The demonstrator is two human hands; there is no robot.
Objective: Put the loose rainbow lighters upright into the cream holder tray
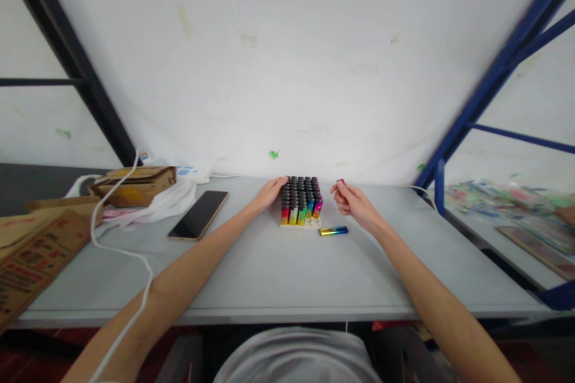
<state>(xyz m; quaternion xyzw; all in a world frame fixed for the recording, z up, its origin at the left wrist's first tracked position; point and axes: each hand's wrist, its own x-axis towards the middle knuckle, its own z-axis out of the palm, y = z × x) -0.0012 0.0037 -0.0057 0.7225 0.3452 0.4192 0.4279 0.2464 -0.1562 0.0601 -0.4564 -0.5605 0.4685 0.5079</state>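
Observation:
A white tray [287,226] stands on the grey table, packed with upright lighters [302,203] that have black tops and red, yellow, green, blue and pink bodies. A few slots at its front right corner hold no lighter. My left hand [271,191] grips the tray's left side, its fingertips at the back left lighters. To the right of the tray, just above the table, my right hand [349,198] is closed on a small red lighter [341,181], mostly hidden by the fingers. One lighter with a shiny yellow-to-blue body [333,231] lies flat before the tray.
A phone [198,215] lies left of my left arm. Further left are cardboard boxes [139,184], a white plastic bag [168,203] and a white cable [117,246] crossing my left forearm. A blue metal frame [476,96] borders the right side; a white wall stands behind.

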